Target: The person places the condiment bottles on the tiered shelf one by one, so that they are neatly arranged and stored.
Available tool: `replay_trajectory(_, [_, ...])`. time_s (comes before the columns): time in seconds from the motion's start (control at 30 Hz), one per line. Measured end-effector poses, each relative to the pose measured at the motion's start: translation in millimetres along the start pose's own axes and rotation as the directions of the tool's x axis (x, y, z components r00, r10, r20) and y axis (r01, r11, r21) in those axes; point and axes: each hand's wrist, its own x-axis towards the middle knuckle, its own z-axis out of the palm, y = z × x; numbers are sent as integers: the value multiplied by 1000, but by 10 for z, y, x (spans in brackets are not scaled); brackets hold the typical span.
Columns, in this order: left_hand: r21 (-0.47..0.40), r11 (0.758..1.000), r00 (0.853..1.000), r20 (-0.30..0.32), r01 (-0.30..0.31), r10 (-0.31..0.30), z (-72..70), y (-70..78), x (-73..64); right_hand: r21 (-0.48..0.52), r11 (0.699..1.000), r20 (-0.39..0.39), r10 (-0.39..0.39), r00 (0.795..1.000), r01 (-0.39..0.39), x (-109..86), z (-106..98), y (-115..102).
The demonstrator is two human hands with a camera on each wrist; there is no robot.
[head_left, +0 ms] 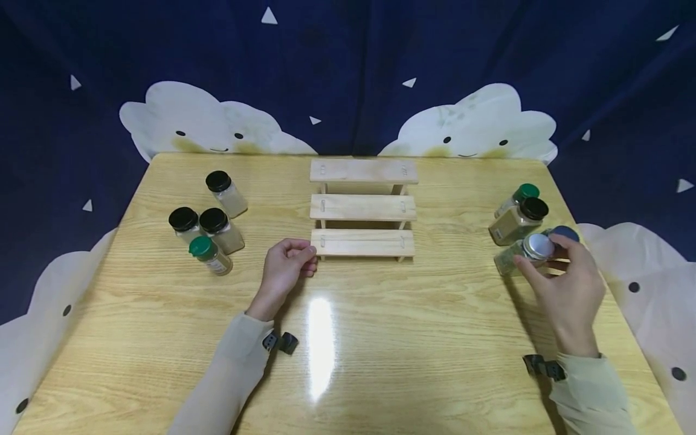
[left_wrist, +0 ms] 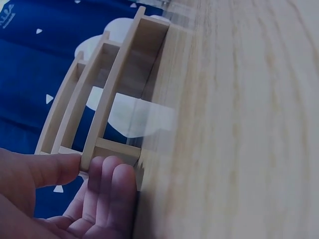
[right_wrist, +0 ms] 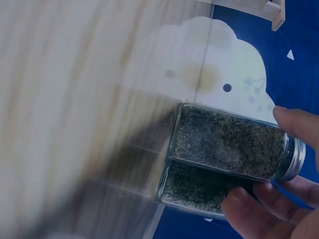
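Observation:
A three-step wooden rack (head_left: 363, 207) stands at the middle of the table. My left hand (head_left: 283, 269) pinches the left end of its lowest step, thumb on the edge and fingers (left_wrist: 122, 184) curled beneath. Over on the right, my right hand (head_left: 576, 293) grips a square glass spice jar (right_wrist: 227, 142) near its silver lid (head_left: 539, 246), with thumb and fingers on opposite sides. Dark, flaky dried herbs fill that jar. Just behind it is a jar with a dark blue lid (head_left: 567, 232), partly covered by the fingers.
Beyond the gripped jar stand a black-lidded jar (head_left: 513, 225) of tan powder and a green-lidded jar (head_left: 526, 192). On the left are a green-lidded jar (head_left: 217, 261) and several black-lidded jars (head_left: 232, 199). A dark blue curtain (head_left: 348, 66) with clouds hangs around the wooden table (head_left: 424, 344).

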Motion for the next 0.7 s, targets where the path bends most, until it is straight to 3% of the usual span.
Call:
replay_trajectory(0.47, [-20,1000,1000,-5,-7,7,12,-24,-6,11,1000,-19,-7,1000,7,-13,24,-95])
replay_trajectory(0.7, [-13,1000,1000,4,-10,10,8,-20,-10,117,993,-32,33,999,-28,-60,-26,-139])
